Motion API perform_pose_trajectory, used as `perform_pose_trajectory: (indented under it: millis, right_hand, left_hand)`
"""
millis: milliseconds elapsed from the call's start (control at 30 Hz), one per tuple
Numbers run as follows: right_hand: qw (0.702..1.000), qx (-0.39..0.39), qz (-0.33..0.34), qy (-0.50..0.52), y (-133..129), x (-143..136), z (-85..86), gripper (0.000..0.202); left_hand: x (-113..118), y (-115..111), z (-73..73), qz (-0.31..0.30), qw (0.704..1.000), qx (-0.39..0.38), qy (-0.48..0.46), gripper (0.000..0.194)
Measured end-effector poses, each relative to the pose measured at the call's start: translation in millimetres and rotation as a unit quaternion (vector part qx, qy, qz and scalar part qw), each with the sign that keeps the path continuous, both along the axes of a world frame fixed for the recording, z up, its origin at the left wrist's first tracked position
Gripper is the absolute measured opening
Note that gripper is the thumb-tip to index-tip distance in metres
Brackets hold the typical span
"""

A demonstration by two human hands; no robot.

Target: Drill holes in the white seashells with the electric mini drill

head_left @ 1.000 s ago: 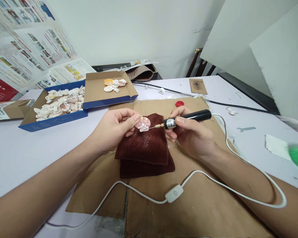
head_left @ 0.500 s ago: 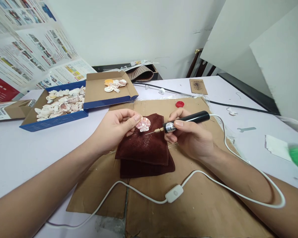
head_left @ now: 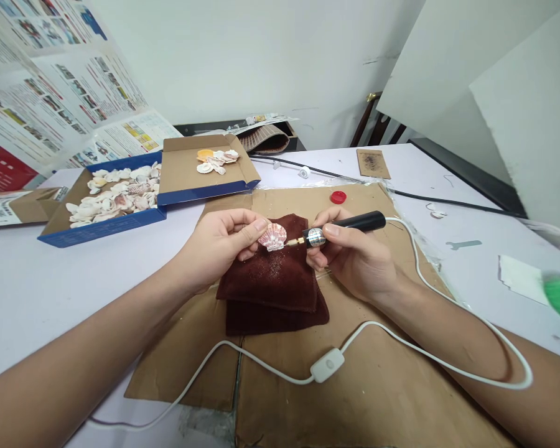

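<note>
Between thumb and fingers, my left hand [head_left: 221, 246] pinches a pink and white scallop shell [head_left: 274, 236] by its left edge. My right hand [head_left: 354, 255] is closed round a black pen-shaped rotary tool [head_left: 361, 223] with a brass-coloured collet. The tool points left, its thin bit at the shell's lower right edge; whether it touches is too small to tell. Both hands are above a folded dark red cloth [head_left: 270, 289] sprinkled with pale dust. A white cord [head_left: 415, 255] runs from the tool to an inline switch [head_left: 327, 365].
Cardboard [head_left: 354, 386] lies under the cloth. At the left a blue box [head_left: 107, 221] holds many shells, and its lid [head_left: 182, 180] bears several more. A red cap [head_left: 338, 197], a small wrench [head_left: 464, 244] and a stained square board [head_left: 372, 163] lie farther back and right.
The tool has moved left in my right hand, bringing its bit to the shell's edge. My left hand and the shell have shifted slightly right.
</note>
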State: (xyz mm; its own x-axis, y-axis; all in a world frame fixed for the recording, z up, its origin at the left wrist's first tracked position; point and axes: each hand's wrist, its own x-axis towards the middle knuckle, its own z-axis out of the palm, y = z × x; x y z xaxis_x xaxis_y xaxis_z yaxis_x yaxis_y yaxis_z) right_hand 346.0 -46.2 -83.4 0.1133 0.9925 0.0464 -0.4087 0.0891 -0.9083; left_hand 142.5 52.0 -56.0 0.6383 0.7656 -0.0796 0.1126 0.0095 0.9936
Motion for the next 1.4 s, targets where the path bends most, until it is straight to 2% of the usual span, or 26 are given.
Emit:
perform_pose_trajectory:
  millis: [800, 867, 967, 1067, 1233, 1400]
  right_hand:
    - [1.0, -0.003, 0.008, 0.006, 1, 1, -2.1, 0.028]
    - [1.0, -0.006, 0.01, 0.007, 1, 1, -2.2, 0.026]
    - [1.0, -0.006, 0.0, 0.003, 1, 1, -1.7, 0.024]
    - [0.999, 0.005, -0.008, -0.046, 1, 2, -0.6, 0.022]
    - [0.989, 0.002, -0.078, -0.128, 0, 2, 2.0, 0.017]
    - [0.978, -0.001, -0.132, -0.162, 1, 3, 3.8, 0.017]
  left_hand:
    - [-1, 1, -0.9, 0.001, 1.0, -0.003, 0.002, 0.044]
    - [-2, 2, -1.1, 0.004, 1.0, 0.019, 0.011, 0.043]
    - [-5, 7, -1.2, 0.02, 0.992, 0.115, 0.056, 0.037]
    - [-7, 12, -2.1, 0.011, 0.978, 0.191, 0.082, 0.032]
    - [-11, 17, -4.6, -0.045, 0.966, 0.236, 0.094, 0.032]
    - [-14, 18, -4.4, -0.116, 0.958, 0.226, 0.132, 0.031]
